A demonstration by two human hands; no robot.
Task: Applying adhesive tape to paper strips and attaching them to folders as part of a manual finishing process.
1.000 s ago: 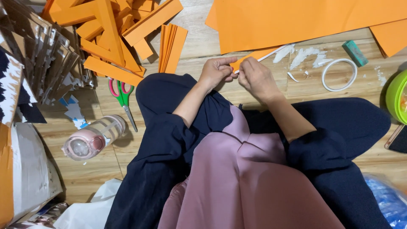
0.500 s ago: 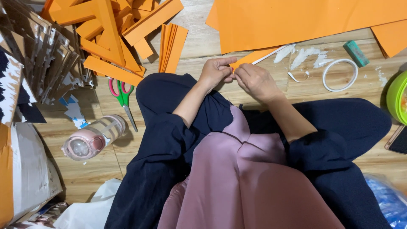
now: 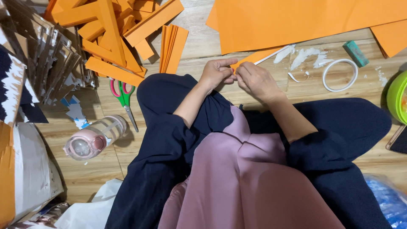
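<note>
Your hands have barely shifted since a second ago; both still meet at the near end of the orange paper strip (image 3: 254,57), and your left thumb now sits a little higher. Your left hand (image 3: 216,73) has its fingers half curled, index finger stretched out straight toward the strip, thumb tip pressed beside it, so the strip's end is pinched narrowly. Your right hand (image 3: 255,80) is bent knuckles-up, fingertips closed tight on the same end, touching the left hand's fingertips. Both forearms come in from your lap and converge above your left knee, wrists slightly raised.

From your fingertips the strip runs away and to the right, its long axis slanting up toward the big orange sheet (image 3: 305,19); a thin white edge lines its far side. Just beyond your right fingers lie white paper scraps (image 3: 303,55), a ring of white tape (image 3: 340,75) and a small green eraser-like block (image 3: 355,53). Left of your left hand are a stack of orange strips (image 3: 171,48), red-and-green scissors (image 3: 123,95) and a pink-capped bottle (image 3: 95,138) lying on the wooden floor (image 3: 199,25).
</note>
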